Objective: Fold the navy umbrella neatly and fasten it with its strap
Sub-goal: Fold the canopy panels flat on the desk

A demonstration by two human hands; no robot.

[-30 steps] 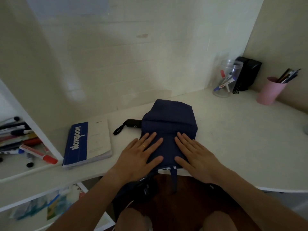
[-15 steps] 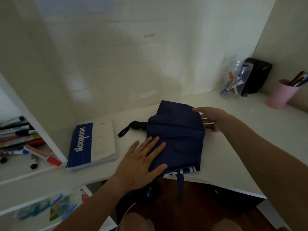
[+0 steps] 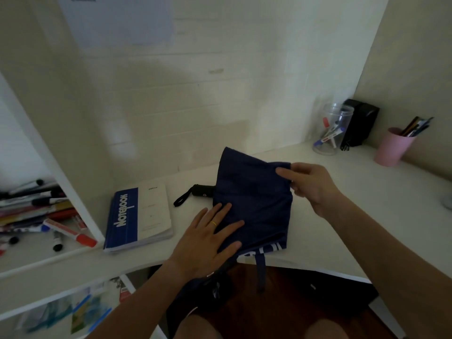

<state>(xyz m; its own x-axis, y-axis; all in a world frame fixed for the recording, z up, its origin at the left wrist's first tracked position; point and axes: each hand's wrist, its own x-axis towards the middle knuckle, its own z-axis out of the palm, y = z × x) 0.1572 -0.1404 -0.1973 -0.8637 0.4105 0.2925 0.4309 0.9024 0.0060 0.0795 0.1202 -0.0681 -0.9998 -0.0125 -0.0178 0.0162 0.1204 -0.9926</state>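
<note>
The navy umbrella (image 3: 254, 192) lies collapsed on the white desk (image 3: 342, 216), its canopy fabric spread in loose flat folds. Its black handle (image 3: 201, 191) with a wrist loop sticks out to the left. A navy strap (image 3: 260, 272) hangs over the desk's front edge. My left hand (image 3: 210, 238) presses flat on the near left part of the fabric, fingers spread. My right hand (image 3: 310, 184) pinches the far right corner of the canopy and holds it lifted off the desk.
A blue and white notebook (image 3: 139, 216) lies left of the umbrella. A shelf with markers (image 3: 36, 216) is at far left. A clear jar of pens (image 3: 332, 129), a black box (image 3: 359, 123) and a pink pen cup (image 3: 393, 148) stand at back right.
My right hand left the near fabric, reached to the canopy's far right corner and lifted it. My left hand stayed pressed on the fabric.
</note>
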